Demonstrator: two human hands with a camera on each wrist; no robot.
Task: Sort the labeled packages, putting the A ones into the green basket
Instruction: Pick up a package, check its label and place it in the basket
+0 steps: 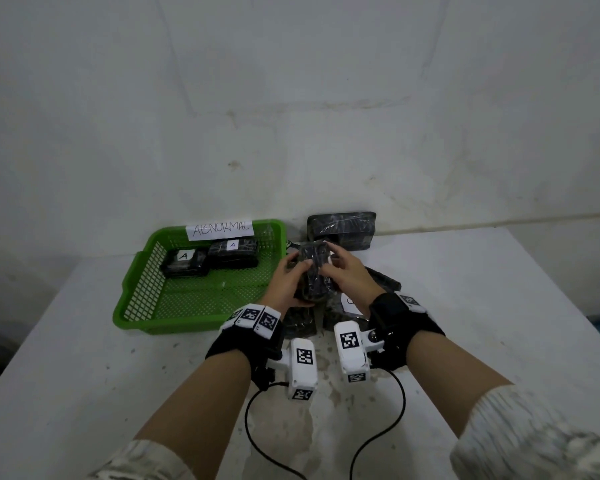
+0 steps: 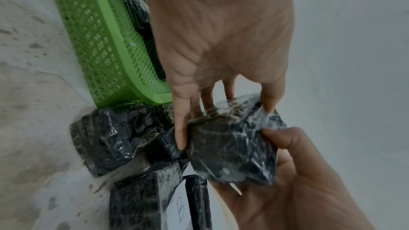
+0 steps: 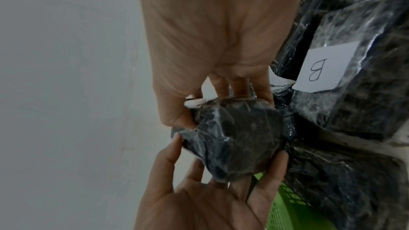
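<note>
Both hands hold one small black plastic-wrapped package (image 1: 313, 268) above the pile, just right of the green basket (image 1: 142, 292). My left hand (image 1: 293, 270) grips its left side, fingers curled round the edges. On its right side is my right hand (image 1: 334, 262), the thumb over a white label edge (image 3: 194, 103) whose letter is hidden. The same package (image 2: 232, 148) fills the left wrist view. Two packages marked A (image 1: 184, 263) (image 1: 232, 252) lie at the back of the basket.
Below the hands lies a pile of black packages (image 2: 115, 137), one labelled B (image 3: 354, 90). Another black package (image 1: 342, 230) stands against the wall at the back. The basket carries a paper sign reading ABNORMAL (image 1: 220, 228). Cables trail from the wrist cameras over the white table (image 1: 499, 306).
</note>
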